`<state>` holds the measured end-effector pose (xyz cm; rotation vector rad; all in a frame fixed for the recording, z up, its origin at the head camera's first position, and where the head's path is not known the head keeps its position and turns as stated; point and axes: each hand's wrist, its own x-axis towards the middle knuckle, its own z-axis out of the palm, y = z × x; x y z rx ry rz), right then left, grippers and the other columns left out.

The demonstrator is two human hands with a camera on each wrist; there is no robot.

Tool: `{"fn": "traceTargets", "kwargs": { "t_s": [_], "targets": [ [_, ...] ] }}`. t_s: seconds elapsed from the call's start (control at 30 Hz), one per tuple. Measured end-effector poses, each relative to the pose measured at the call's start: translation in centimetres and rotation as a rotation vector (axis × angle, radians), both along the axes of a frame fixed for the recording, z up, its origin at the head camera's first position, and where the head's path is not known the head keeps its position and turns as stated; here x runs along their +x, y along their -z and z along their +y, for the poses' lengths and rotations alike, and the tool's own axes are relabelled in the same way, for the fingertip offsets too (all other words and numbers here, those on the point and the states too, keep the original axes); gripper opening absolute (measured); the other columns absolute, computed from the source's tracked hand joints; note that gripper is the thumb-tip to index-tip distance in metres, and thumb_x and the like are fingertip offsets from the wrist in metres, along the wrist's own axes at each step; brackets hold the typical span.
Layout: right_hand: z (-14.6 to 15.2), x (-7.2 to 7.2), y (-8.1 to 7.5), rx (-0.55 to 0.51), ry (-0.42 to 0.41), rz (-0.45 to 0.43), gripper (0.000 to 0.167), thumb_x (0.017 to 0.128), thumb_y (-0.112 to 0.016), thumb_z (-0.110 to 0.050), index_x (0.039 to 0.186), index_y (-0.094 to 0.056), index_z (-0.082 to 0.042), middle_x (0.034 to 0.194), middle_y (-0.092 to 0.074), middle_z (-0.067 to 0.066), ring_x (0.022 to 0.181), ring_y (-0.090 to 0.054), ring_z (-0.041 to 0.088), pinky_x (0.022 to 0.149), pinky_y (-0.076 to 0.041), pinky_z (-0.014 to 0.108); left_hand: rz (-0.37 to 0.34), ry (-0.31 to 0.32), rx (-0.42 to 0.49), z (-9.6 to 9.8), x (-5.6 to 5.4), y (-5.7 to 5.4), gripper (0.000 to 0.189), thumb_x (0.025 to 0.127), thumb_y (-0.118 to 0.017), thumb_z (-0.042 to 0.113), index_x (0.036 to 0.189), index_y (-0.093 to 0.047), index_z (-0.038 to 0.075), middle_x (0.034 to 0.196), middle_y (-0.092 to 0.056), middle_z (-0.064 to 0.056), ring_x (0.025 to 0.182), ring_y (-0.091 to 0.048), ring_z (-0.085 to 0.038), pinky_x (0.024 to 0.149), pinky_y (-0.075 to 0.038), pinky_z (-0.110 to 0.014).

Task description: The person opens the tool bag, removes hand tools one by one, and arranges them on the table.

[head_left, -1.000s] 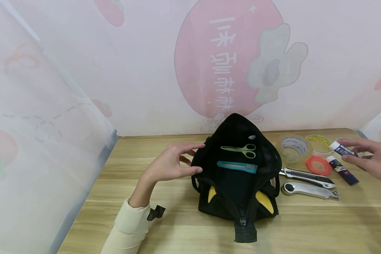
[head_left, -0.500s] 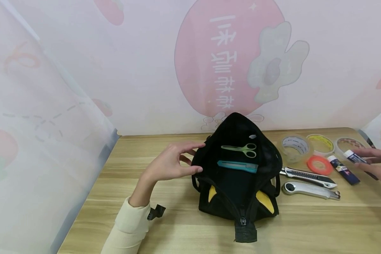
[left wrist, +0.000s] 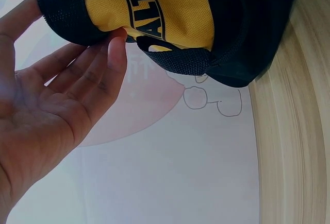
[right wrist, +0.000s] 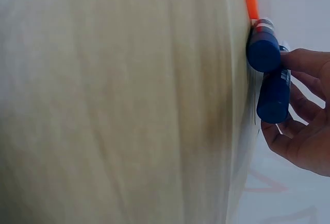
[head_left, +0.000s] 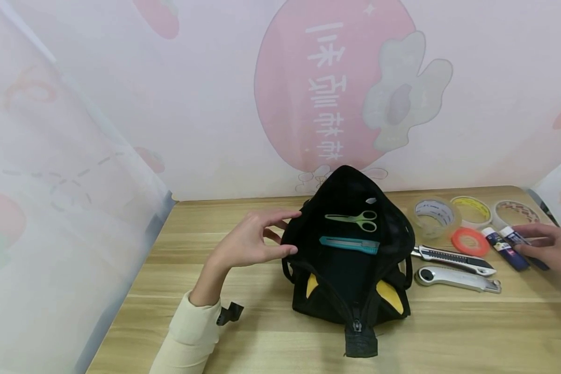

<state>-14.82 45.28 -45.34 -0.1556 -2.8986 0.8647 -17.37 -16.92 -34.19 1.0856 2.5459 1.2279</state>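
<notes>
An unzipped black tool bag [head_left: 346, 280] with yellow patches stands at the middle of the table. My left hand [head_left: 257, 236] grips its left rim with thumb and fingers; in the left wrist view the fingertips meet the black edge beside the yellow side. Inside the bag lie green-handled scissors [head_left: 368, 223] and a teal utility knife [head_left: 349, 244]. At the right, my right hand [head_left: 553, 246] pinches a blue glue stick [right wrist: 274, 98] with a white cap. It lies right alongside a second blue glue stick [right wrist: 263, 54], low at the table.
Two silver utility knives, one with a black strip [head_left: 453, 259] and one plain [head_left: 455, 279], lie right of the bag. Behind them are an orange tape roll [head_left: 470, 242] and clear tape rolls [head_left: 435, 218]. A printed cloth [head_left: 205, 104] hangs behind the wooden table [head_left: 262, 332].
My right hand has moved right, then slightly left and down, bringing the held glue stick from above the other glue stick to beside it. The left hand stays at the bag's rim.
</notes>
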Motion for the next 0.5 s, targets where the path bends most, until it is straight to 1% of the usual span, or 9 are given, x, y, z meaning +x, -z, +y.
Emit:
{"fn": "traceTargets", "kwargs": {
  "t_s": [0.1,0.17,0.33,0.43,0.47,0.5],
  "targets": [
    [-0.18,0.03,0.15,0.0,-0.008,0.012,0.049,0.09,-0.077,0.006,0.131,-0.056,0.021,0.123,-0.06,0.049,0.068,-0.038,-0.025,0.053,-0.05,0.013,0.003,-0.001,-0.003,-0.02,0.02,0.01,0.067,0.09,-0.087,0.013,0.152,-0.061,0.006,0.155,-0.063,-0.01,0.117,-0.075,-0.027,0.091,-0.067,-0.031],
    [-0.15,0.05,0.24,-0.009,-0.019,0.007,0.049,0.091,-0.076,0.006,0.132,-0.056,0.022,0.125,-0.058,0.05,0.069,-0.037,-0.026,0.053,-0.049,0.012,0.003,0.0,-0.002,-0.03,0.03,0.02,0.067,0.09,-0.087,0.013,0.152,-0.061,0.006,0.155,-0.063,-0.01,0.117,-0.075,-0.027,0.091,-0.067,-0.032],
    [-0.08,-0.01,0.36,-0.032,-0.042,-0.012,0.049,0.092,-0.073,0.006,0.133,-0.054,0.023,0.128,-0.056,0.051,0.072,-0.036,-0.027,0.055,-0.05,0.01,-0.006,0.001,0.01,-0.05,0.0,0.08,0.067,0.09,-0.086,0.013,0.151,-0.061,0.006,0.155,-0.063,-0.01,0.116,-0.075,-0.028,0.092,-0.067,-0.044],
    [-0.11,-0.05,0.36,-0.022,-0.032,-0.027,0.05,0.094,-0.073,0.004,0.135,-0.053,0.023,0.131,-0.055,0.05,0.072,-0.036,-0.027,0.056,-0.05,0.01,-0.01,0.001,0.014,-0.05,0.0,0.11,0.067,0.09,-0.086,0.012,0.151,-0.061,0.005,0.155,-0.062,-0.01,0.117,-0.074,-0.028,0.092,-0.067,-0.049],
    [-0.18,-0.03,0.25,-0.018,-0.019,-0.04,0.05,0.095,-0.072,0.003,0.137,-0.052,0.023,0.132,-0.054,0.05,0.071,-0.047,-0.021,0.056,-0.05,0.011,-0.007,0.001,0.013,-0.04,-0.01,0.12,0.067,0.09,-0.086,0.013,0.151,-0.061,0.005,0.155,-0.063,-0.01,0.117,-0.074,-0.028,0.092,-0.067,-0.049],
    [-0.29,0.0,0.15,-0.015,-0.002,-0.054,0.051,0.096,-0.071,0.002,0.138,-0.05,0.022,0.134,-0.053,0.049,0.072,-0.059,-0.01,0.06,-0.055,0.016,-0.006,0.002,0.013,-0.02,-0.01,0.13,0.067,0.09,-0.086,0.013,0.151,-0.061,0.005,0.155,-0.063,-0.01,0.117,-0.074,-0.028,0.092,-0.067,-0.049]
  ]
}}
